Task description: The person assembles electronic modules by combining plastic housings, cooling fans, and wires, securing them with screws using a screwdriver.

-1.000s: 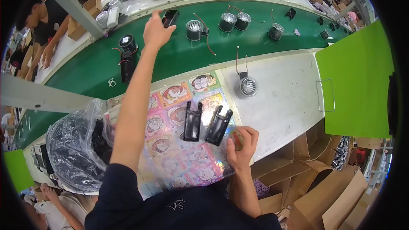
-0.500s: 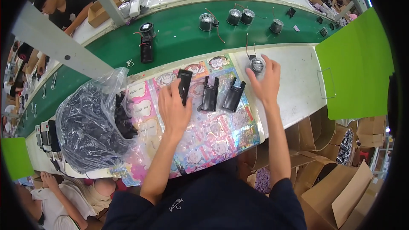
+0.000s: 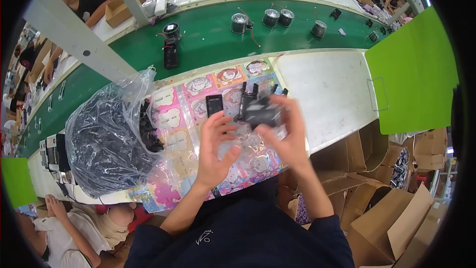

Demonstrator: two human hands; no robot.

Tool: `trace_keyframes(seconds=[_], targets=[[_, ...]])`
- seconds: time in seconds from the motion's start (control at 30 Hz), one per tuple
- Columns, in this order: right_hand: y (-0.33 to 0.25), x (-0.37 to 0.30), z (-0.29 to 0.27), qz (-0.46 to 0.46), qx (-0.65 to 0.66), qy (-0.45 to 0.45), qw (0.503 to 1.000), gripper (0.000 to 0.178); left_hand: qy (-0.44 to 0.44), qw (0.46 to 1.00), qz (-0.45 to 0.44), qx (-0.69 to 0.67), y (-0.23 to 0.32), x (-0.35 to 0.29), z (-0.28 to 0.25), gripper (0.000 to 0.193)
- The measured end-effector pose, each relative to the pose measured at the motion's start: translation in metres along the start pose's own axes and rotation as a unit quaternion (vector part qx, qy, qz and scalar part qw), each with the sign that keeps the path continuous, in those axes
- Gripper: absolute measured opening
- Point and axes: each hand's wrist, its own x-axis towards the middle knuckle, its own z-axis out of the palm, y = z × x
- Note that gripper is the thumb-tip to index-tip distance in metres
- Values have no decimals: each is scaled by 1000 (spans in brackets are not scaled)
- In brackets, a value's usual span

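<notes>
Gripped between both hands, the black block (image 3: 260,110) sits raised above the cartoon mat (image 3: 198,119): my right hand (image 3: 285,136) is closed around its right end, and my left hand (image 3: 215,146) has its fingertips against the left edge with the palm spread, a touch more than a hold, though blur hides the exact contact. From the head view, I judge the work goes best if the right hand stays firm and the left steadies without covering the two prongs pointing away from me. Counting outward from the grip: one black block lies flat just left of it (image 3: 214,104), one plastic bag (image 3: 106,139) bulges farther left, and beyond on the green belt (image 3: 208,39) I count four round metal cans (image 3: 239,22) and one black unit (image 3: 171,52).
</notes>
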Motion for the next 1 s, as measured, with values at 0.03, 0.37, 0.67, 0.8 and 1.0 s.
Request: trace_keyframes(seconds=[0.03,0.37,0.67,0.8,1.0], targets=[[-10,-8,12,-30,-67,-71,995,64,-4,993,-25,-114,-2,-1,2,70],[-11,63,136,-256,-110,-305,911,20,73,934,10,351,10,-57,-74,49],[-24,53,275,-289,-200,-410,842,105,123,886,55,444,29,-97,-117,48],[-25,49,320,-344,-182,-355,850,107,-8,936,-9,352,13,-96,-93,51],[19,65,285,-400,-200,-306,841,66,91,918,54,383,10,-87,-96,50]])
